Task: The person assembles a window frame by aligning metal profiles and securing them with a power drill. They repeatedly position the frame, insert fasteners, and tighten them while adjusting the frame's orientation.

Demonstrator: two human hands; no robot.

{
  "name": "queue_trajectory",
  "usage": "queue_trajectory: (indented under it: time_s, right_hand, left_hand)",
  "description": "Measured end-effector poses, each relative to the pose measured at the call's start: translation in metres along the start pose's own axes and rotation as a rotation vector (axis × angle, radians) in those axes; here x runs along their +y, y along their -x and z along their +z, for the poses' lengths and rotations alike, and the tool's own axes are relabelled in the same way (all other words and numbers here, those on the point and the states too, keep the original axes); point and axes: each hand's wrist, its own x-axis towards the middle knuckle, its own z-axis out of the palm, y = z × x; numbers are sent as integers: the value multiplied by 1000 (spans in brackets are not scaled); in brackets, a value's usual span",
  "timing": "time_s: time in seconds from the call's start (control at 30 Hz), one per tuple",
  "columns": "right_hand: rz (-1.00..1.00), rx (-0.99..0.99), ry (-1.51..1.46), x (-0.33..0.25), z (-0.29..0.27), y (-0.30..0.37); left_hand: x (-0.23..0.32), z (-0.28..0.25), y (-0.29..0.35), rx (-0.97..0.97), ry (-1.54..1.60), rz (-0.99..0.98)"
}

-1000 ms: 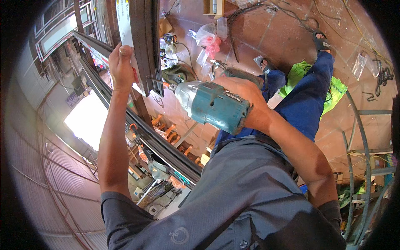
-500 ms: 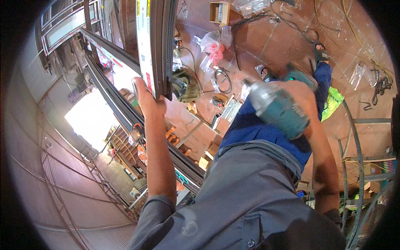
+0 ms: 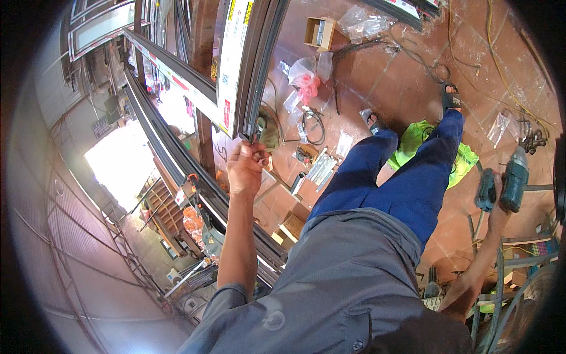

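The window frame [image 3: 238, 65] lies just beyond the left hand [image 3: 243, 170], its long side running away and slightly rightward from those fingers; the right hand [image 3: 501, 203] is well apart from it, far to the right, wrapped around the drill [image 3: 516, 180]. The left fingers are half curled at the frame's near corner; whether they pinch something small cannot be told. The drill's handle is mostly hidden by the right hand, and the frame's far end is cut off.

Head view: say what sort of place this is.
Probably a workshop: there is a teal power drill in the right hand, a dark frame with a white strip, and long dark bars.
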Motion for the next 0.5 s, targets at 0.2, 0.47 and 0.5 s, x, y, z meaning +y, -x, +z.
queue_trajectory:
  time_s: [0.2,0.47,0.5]
  right_hand:
    - [26,-103,-438,14,-54,-8]
    - [-31,-159,-846,-20,-69,-12]
    - [-24,-180,-930,-20,-62,-19]
  left_hand:
    - [-10,-28,3,173,-1082,530]
    - [49,5,-8,354,-110,76]
    - [61,21,-7,426,-38,39]
